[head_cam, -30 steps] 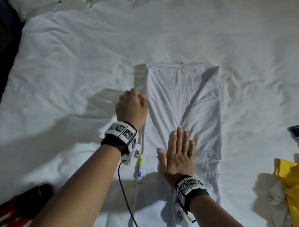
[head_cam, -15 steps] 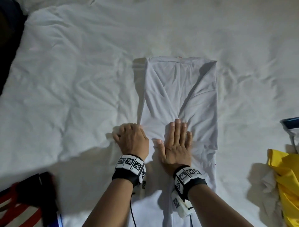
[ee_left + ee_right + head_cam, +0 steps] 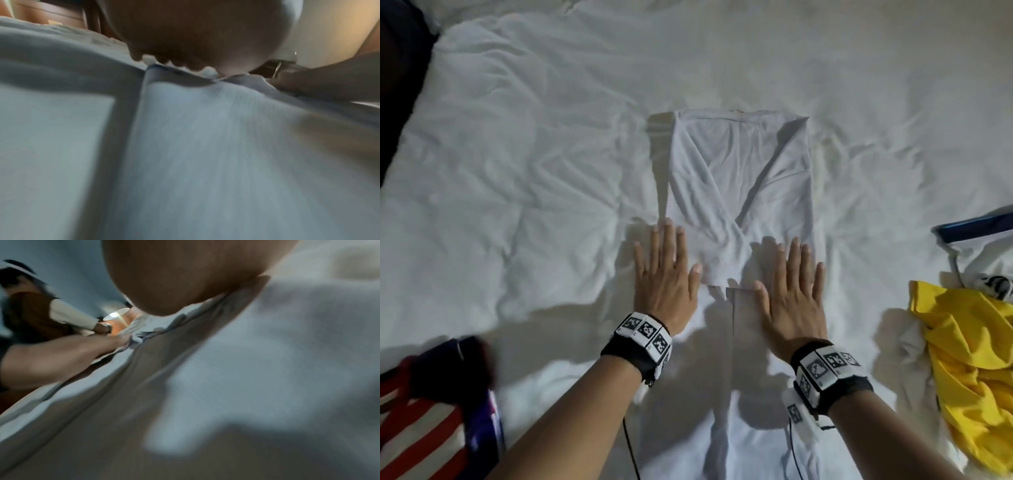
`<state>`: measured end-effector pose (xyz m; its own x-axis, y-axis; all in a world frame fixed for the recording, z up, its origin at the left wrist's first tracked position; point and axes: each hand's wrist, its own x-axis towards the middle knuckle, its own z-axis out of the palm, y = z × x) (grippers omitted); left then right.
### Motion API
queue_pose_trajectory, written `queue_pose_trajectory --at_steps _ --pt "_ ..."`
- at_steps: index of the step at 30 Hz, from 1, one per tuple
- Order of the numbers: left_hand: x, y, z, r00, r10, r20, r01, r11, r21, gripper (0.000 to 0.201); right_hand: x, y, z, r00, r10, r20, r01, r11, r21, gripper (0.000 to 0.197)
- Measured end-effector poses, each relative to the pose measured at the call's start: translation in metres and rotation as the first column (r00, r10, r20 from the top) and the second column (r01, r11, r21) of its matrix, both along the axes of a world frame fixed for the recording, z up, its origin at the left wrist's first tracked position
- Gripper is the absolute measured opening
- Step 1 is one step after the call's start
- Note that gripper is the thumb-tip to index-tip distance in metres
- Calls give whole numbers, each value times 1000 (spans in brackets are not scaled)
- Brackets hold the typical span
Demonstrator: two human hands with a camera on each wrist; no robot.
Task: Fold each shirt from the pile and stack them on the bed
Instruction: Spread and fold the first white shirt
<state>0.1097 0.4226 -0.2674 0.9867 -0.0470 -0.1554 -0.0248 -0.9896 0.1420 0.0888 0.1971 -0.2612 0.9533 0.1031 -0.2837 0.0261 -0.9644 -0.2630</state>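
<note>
A red-and-white striped fabric item (image 3: 421, 425) occupies the lower left of the head frame; a lit lamp (image 3: 116, 315) appears left of centre in the right wrist view.

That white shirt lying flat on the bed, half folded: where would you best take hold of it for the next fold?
Probably at the near end of the white shirt, one hand at each long edge, coming from the person's side. It lies as a long strip, sides already folded in, so lifting the near corners carries it toward the collar. Left hand and right hand lie flat there.

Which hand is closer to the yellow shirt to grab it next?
Right. The right hand lies flat on the white shirt, nearer the yellow shirt; the left hand is farther away.
</note>
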Motion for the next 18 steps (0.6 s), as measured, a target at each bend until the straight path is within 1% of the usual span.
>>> queue_pose_trajectory --at_steps 1,2,3,6,7,9,11,13,14,16,18 --pt "-8 -1 0 997 -74 -22 75 997 4 70 -5 -5 1 1000 -12 -19 12 1000 -5 74" --pt "-14 1 -1 992 -105 -63 107 994 22 70 -11 -10 1 998 -23 -61 23 1000 2 73" --pt "-19 7 -3 992 -83 -95 87 995 41 71 -17 -14 0 995 -31 -95 33 999 13 72" --pt "-33 27 0 992 70 -102 -65 996 56 70 -40 -20 4 992 -36 -122 39 999 16 71" --pt "-40 31 4 991 88 -101 -84 996 41 69 -49 -20 8 991 -32 -130 33 999 12 70" --pt "-66 34 12 994 71 -80 -72 997 -14 67 -71 -19 17 989 -6 -144 11 999 34 67" --pt "-104 31 22 999 -2 -50 -2 997 -77 62 -97 -17 26 991 32 -129 -18 994 107 60" --pt "-149 27 35 994 -113 -12 109 981 -158 48 -131 -14 34 992 116 -52 -101 970 223 44" --pt "-172 24 41 983 -182 18 182 962 -202 39 -151 -12 36 987 160 -11 -150 947 283 37" --pt "-215 19 49 950 -306 61 310 899 -309 21 -195 -9 37 976 212 40 -212 906 367 24" --pt "-250 14 57 915 -400 57 388 832 -396 11 -235 -8 39 962 264 71 -271 885 378 13"
